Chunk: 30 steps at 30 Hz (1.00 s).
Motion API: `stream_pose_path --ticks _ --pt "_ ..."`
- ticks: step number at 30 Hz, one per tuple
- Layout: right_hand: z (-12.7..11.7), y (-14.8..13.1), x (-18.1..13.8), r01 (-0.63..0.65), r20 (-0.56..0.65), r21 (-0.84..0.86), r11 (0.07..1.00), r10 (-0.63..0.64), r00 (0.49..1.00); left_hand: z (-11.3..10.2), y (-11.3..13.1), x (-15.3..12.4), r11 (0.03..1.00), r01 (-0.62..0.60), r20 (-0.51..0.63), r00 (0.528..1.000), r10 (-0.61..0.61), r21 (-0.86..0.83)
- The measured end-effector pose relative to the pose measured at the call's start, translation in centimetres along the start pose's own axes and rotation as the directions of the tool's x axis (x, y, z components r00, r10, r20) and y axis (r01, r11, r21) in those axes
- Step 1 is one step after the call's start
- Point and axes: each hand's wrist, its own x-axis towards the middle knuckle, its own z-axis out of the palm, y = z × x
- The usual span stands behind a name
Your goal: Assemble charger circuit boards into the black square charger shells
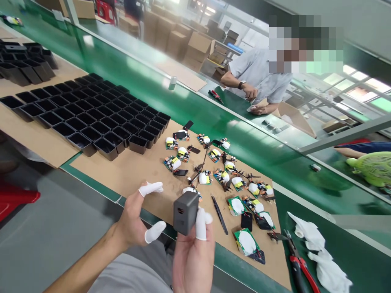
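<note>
My right hand [195,252], with white finger cots on its fingers, grips a dark grey plastic housing [185,211] shaped like a small power adapter. A slot shows in the housing's near face. To its left, my left hand [142,217] is open, with white cots on the thumb and fingers spread apart, not touching the housing. Just beyond lie several small circuit boards [236,205] with white paste, yellow parts and black plates wired to them. A pair of black tweezers [219,214] rests on the cardboard sheet [152,171] right of the housing.
Rows of open black cases [91,118] stand at left. Red-handled pliers [297,260] and crumpled white cloths [320,252] lie at right. A green conveyor belt [214,118] runs behind the bench. Across it, a co-worker [259,77] handles something small. A green fan [374,169] is at far right.
</note>
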Motion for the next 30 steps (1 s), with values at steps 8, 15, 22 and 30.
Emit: stream_pose_path --ticks 8,15,22,30 --pt "-2.4 -0.1 2.5 0.918 0.731 -0.333 0.214 -0.556 0.395 0.2 -1.0 -0.7 0.999 0.049 -0.090 0.995 -0.049 -0.001" --pt "-1.8 -1.2 2.6 0.906 0.765 -0.333 0.263 -0.487 0.422 0.0 0.7 0.6 0.995 0.097 -0.062 0.993 -0.096 0.016" --pt "-3.0 -0.2 2.6 0.931 0.795 -0.349 0.103 -0.494 0.353 -0.1 2.0 2.5 0.989 -0.030 0.245 0.969 -0.007 0.145" --pt "-3.1 -1.3 3.3 0.958 0.875 -0.277 -0.077 -0.433 0.219 0.3 2.5 2.4 0.987 -0.069 0.187 0.982 0.041 0.148"
